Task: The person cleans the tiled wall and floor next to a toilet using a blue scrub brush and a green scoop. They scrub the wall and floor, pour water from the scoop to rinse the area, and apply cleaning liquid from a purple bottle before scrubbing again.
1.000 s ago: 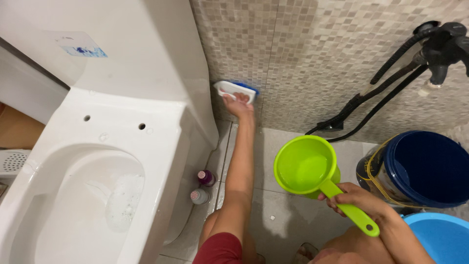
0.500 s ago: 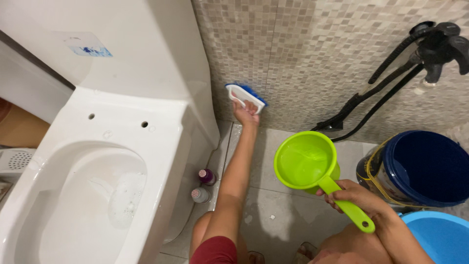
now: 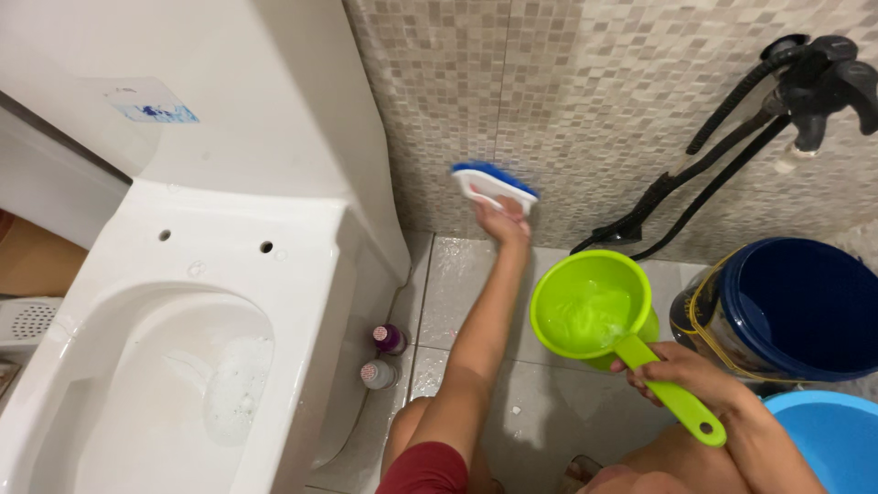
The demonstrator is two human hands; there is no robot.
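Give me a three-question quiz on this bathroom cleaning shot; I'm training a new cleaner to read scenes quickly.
1. True or false: the left hand presses a scrub brush against the tiled wall.
2. The right hand holds the green dipper by its: A) rim B) handle C) base
3. Fill in: two small bottles stand on the floor beside the ____.

Key: 1 true; 2 B; 3 toilet.

The room is bright, with light from above. The white toilet (image 3: 183, 302) shines and looks a bit washed out on its tank. Soft shadows lie on the floor beside it. Lines bend near the edges. Nothing looks blurry.
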